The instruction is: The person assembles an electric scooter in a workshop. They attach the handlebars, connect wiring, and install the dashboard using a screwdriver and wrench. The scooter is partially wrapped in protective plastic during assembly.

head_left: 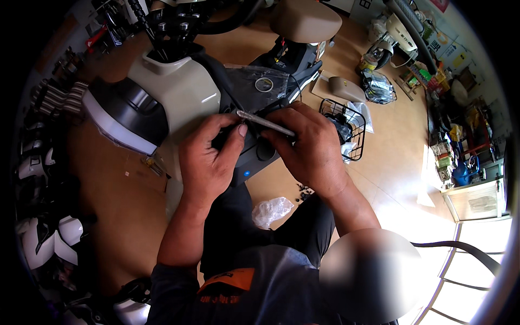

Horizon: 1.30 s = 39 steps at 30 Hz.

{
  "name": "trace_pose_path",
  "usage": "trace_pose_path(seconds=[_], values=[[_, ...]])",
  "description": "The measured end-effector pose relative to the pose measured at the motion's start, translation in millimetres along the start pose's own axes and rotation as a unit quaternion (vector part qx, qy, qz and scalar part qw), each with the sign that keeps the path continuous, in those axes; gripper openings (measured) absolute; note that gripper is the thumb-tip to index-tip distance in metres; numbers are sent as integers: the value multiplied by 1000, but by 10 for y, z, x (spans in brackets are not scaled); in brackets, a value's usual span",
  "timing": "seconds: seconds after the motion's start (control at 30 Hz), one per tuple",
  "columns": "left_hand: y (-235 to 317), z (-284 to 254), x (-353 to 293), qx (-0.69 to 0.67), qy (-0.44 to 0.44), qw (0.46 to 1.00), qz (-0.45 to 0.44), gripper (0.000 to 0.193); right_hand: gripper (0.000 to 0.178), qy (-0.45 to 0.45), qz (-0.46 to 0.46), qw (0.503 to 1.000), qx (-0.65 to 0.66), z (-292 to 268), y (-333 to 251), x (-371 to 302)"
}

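My right hand is closed around a slim grey metal tool, whose exact kind I cannot make out. The tool's far end reaches left to the fingertips of my left hand. There, thumb and forefinger pinch close together at the tip; anything small between them is too hidden to name. Both hands are over the dark footboard of an electric scooter, just right of its beige front panel. On the footboard, clear plastic film lies with a pale ring on it.
The scooter's brown seat rises at the far side. A black wire basket and a beige cushion are on the floor to the right. Near my legs lie a crumpled plastic bag and several small black parts.
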<state>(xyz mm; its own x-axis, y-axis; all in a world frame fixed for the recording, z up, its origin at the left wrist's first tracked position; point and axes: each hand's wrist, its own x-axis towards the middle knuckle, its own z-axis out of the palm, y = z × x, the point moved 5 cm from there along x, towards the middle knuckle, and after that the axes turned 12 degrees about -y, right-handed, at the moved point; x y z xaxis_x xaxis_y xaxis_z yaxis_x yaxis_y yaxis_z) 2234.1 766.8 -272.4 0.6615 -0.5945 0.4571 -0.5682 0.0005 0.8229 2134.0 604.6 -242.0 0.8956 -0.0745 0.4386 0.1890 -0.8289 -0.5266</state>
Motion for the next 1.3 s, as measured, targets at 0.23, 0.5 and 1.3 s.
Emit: trace_pose_path(seconds=[0.23,0.5,1.3], values=[[26,5,7,10,2,1000,11,11,17,-5,37,998,-46,-37,0,47],[22,6,6,15,2,1000,14,10,18,-8,66,997,-29,-61,-21,87],[-68,13,-13,-5,-7,999,-37,12,24,38,5,998,-53,17,-55,-23]])
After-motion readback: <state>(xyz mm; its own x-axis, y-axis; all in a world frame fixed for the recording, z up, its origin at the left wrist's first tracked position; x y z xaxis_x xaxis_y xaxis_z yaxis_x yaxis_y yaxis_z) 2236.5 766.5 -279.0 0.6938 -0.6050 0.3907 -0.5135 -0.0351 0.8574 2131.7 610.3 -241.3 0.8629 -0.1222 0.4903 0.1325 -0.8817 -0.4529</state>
